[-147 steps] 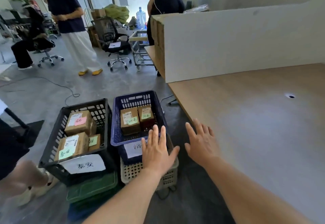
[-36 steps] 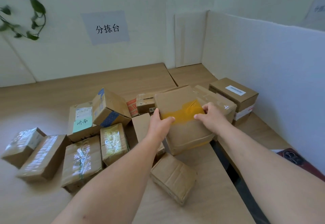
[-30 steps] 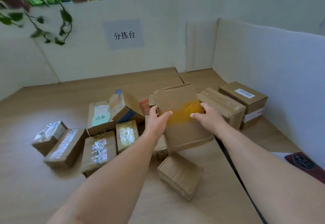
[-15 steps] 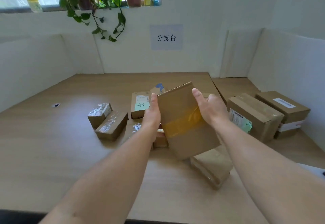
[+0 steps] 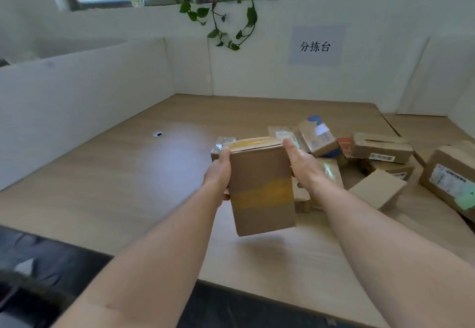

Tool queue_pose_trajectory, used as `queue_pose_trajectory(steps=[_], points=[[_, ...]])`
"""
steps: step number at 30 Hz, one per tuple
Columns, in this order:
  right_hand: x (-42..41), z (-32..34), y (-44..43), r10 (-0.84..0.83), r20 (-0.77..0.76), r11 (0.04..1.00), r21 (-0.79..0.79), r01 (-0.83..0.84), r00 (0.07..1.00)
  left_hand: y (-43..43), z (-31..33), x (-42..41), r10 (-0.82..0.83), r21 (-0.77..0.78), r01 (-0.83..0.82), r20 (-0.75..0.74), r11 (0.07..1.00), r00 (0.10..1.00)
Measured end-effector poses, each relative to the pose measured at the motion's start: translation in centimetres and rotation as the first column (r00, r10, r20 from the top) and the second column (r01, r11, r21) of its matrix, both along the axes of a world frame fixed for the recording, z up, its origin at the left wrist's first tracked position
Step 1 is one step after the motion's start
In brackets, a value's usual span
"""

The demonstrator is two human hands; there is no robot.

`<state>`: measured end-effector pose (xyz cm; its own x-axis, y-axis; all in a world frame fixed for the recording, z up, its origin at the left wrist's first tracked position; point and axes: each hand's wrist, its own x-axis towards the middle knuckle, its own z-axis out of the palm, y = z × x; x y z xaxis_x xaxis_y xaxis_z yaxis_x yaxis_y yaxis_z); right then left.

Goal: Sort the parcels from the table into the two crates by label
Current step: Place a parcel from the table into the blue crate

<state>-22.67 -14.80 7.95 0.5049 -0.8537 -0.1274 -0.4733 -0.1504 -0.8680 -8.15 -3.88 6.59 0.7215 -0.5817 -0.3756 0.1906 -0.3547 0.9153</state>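
The left hand (image 5: 218, 170) and right hand (image 5: 302, 165) are clamping the sides of the brown cardboard parcel with yellow tape (image 5: 262, 188), holding it above the near light wooden table (image 5: 128, 186), left of the cardboard-box heap (image 5: 380, 150). No label is showing on this face; turning it over first looks wise.

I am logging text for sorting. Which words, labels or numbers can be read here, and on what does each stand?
"分拣台": paper sign on the back wall.
White label on the big parcel at the right edge: too blurred to read.
Label strip on the long parcel: too small to read.
The held parcel: no text shows, only yellow tape.
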Motion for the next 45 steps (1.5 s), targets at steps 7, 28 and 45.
queue_pose_trajectory(steps=[7, 28, 45], points=[[9.5, -3.2, 3.9, -0.024, -0.055, 1.0, -0.005, 0.024, 0.998, 5.6, -2.6, 9.0, -0.021, 0.01, 0.021, -0.004, 1.0, 1.0], [13.8, -8.5, 9.8, 0.223, -0.103, 0.95, 0.246, -0.193, 0.969, 13.7, -8.7, 13.5, -0.176, 0.113, 0.17, 0.044, 0.979, 0.983], [12.2, -10.5, 11.3, 0.315, -0.287, 0.937, 0.244, -0.25, 0.905, 16.3, -11.4, 13.6, 0.007, 0.273, -0.09, 0.29, 0.958, 0.957]])
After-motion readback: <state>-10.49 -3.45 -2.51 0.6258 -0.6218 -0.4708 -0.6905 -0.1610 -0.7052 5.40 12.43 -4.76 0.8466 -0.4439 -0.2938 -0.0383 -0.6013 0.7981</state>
